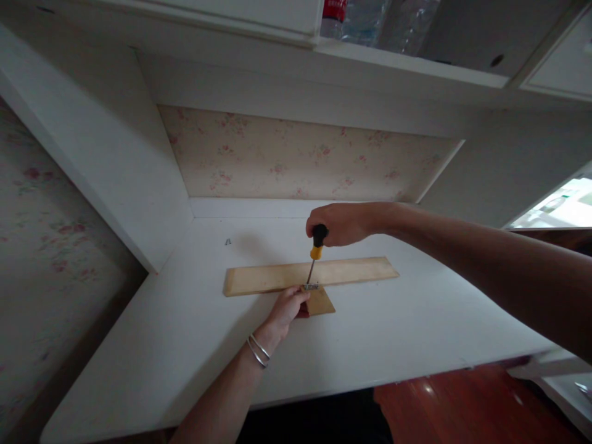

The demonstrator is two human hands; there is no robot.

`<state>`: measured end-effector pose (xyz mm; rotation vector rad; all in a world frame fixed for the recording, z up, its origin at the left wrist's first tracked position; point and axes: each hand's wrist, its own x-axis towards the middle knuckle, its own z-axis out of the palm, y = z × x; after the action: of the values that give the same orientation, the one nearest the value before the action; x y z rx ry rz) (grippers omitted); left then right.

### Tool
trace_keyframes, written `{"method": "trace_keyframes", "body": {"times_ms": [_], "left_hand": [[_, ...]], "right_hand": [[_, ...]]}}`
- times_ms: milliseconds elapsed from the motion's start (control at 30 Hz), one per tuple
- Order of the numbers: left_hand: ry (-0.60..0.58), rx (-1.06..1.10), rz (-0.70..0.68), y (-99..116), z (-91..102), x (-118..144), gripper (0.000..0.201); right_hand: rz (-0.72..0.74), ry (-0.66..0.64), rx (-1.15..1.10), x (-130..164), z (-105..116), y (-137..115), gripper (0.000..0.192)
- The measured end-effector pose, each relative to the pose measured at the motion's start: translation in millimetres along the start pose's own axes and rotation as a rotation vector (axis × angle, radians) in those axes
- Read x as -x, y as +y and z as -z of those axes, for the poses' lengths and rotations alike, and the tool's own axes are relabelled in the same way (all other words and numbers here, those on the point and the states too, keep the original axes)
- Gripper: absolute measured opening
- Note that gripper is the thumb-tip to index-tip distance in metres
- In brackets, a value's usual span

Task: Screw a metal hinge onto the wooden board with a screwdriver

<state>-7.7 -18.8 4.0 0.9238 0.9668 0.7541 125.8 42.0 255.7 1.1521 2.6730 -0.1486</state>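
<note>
My right hand (342, 223) is wrapped round the black and yellow handle of a screwdriver (316, 252), held nearly upright. Its thin shaft slants down to a small metal hinge (312, 286). The hinge lies at the top edge of a small wooden block (322, 301); the exact contact at the tip is too small to make out. With fingers and thumb, my left hand (287, 306) grips the block's left side beside the hinge. Just behind the block, a long flat wooden board (259, 279) lies across the desk. Two metal bangles circle my left wrist.
Small metal pieces, perhaps screws (227, 242), lie on the white desk (194, 345) to the back left. A white side panel (111, 142) rises at left. Overhead, a shelf (416, 65) holds plastic bottles (365, 21). Reddish flooring (439, 407) shows beyond the front edge.
</note>
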Motion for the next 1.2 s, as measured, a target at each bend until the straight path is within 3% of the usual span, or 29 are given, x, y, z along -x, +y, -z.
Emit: {"method": "trace_keyframes", "body": {"times_ms": [167, 267, 367, 533, 633, 700, 900, 1033, 1200], "left_hand": [[0.010, 0.003, 0.019, 1.7, -0.8, 0.7, 0.024], [0.019, -0.007, 0.028, 4.2, -1.7, 2.4, 0.023], [0.013, -0.009, 0.018, 4.6, -1.7, 3.0, 0.024], [0.010, 0.002, 0.016, 3.2, -1.4, 1.8, 0.024], [0.011, -0.002, 0.018, 2.9, -0.9, 1.2, 0.024], [0.016, -0.005, 0.018, 3.1, -0.7, 1.3, 0.024], [0.023, 0.011, 0.025, 6.3, -2.3, 3.9, 0.022], [0.024, 0.006, 0.030, 7.2, -3.0, 4.9, 0.021], [0.021, 0.028, 0.026, 6.3, -2.8, 4.7, 0.023]], "right_hand": [[-0.152, 0.001, 0.044, 0.9, 0.9, -1.5, 0.041], [-0.098, -0.010, 0.035, 2.3, 1.3, -2.6, 0.032], [-0.043, -0.013, 0.006, 3.1, 1.4, -3.5, 0.035], [-0.175, -0.010, 0.048, 0.1, -0.4, -1.8, 0.042], [-0.105, -0.003, 0.044, 0.1, -0.1, -1.4, 0.030], [-0.055, 0.014, 0.036, 0.9, 0.5, -2.1, 0.035], [-0.150, -0.011, 0.040, 1.2, 0.8, -1.5, 0.034], [-0.035, -0.015, 0.010, 2.4, 1.9, 0.3, 0.027], [-0.222, -0.005, 0.086, 1.5, 3.1, -1.9, 0.042]]}}
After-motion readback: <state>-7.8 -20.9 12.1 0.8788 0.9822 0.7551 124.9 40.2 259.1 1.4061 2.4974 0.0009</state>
